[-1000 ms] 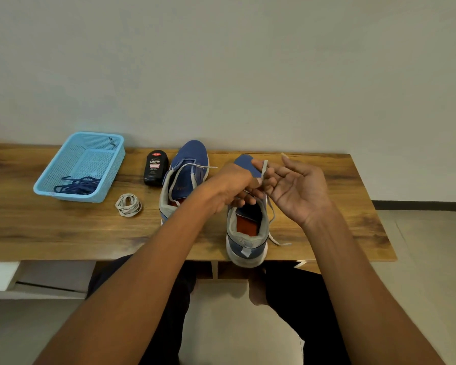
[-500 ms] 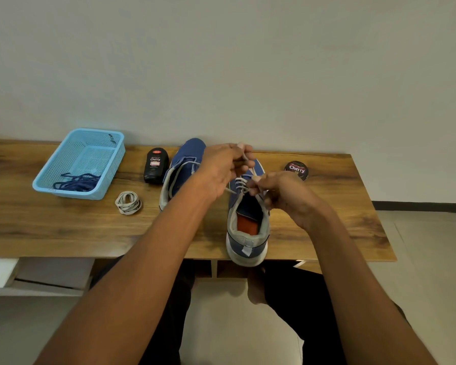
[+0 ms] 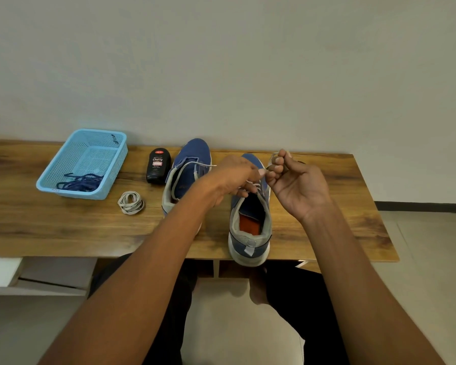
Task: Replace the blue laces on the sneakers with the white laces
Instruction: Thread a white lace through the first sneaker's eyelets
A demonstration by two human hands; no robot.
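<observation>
Two blue sneakers stand on the wooden table (image 3: 63, 227), heels toward me. The right sneaker (image 3: 249, 233) carries a white lace (image 3: 256, 184) threaded through its upper eyelets. My left hand (image 3: 234, 177) sits over its tongue and pinches the lace there. My right hand (image 3: 292, 183) is raised palm-up to the right of the shoe, its fingers curled round the lace's free end. The left sneaker (image 3: 187, 167) has a white lace partly threaded, one tip sticking out to the right. A coiled white lace (image 3: 131, 202) lies left of the shoes. The blue laces (image 3: 81, 183) lie in the basket.
A light blue plastic basket (image 3: 90, 151) stands at the table's left. A black Cherry polish bottle (image 3: 158, 165) stands between the basket and the left sneaker. The wall runs directly behind the table. My legs are under the table's front edge.
My right hand has pulled up and to the right from the shoe's eyelets, drawing the lace end out. My left hand has shifted slightly down over the tongue. The polish tin is now hidden behind my right hand.
</observation>
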